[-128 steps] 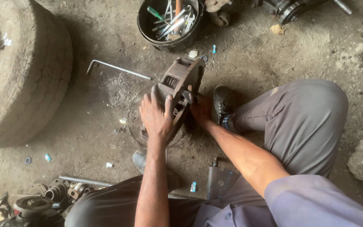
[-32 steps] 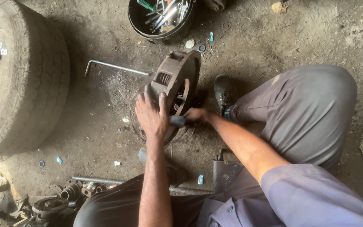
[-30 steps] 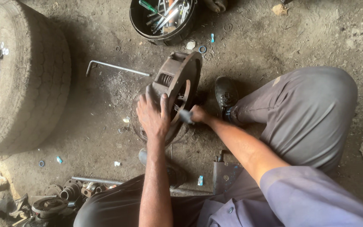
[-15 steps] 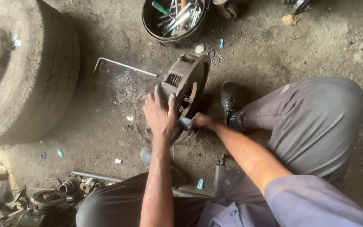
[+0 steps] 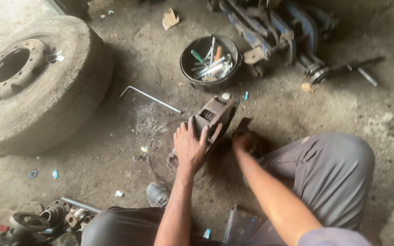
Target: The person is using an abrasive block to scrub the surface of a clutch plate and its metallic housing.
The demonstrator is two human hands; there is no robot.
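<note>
A rusty round metal housing [image 5: 216, 115] stands tilted on edge on the dirt floor in front of me. My left hand [image 5: 190, 146] lies flat on its near face with the fingers spread, steadying it. My right hand [image 5: 242, 141] is curled into a fist low at the housing's right side, closed on a small hand tool that is mostly hidden. A dark shape [image 5: 243, 125], which I cannot identify, rises just above that fist. My grey-trousered right knee [image 5: 329, 173] is bent beside it.
A large tyre on its rim [image 5: 37, 86] lies at the left. A black bowl of tools [image 5: 210, 61] sits behind the housing, and an L-shaped bar [image 5: 150, 98] lies left of it. Blue machinery [image 5: 279, 27] is at the top right, loose metal parts [image 5: 33, 221] at the bottom left.
My right hand has dropped from the housing's face to its lower right side. My left hand stays pressed on the housing. The view has shifted and now shows more floor behind.
</note>
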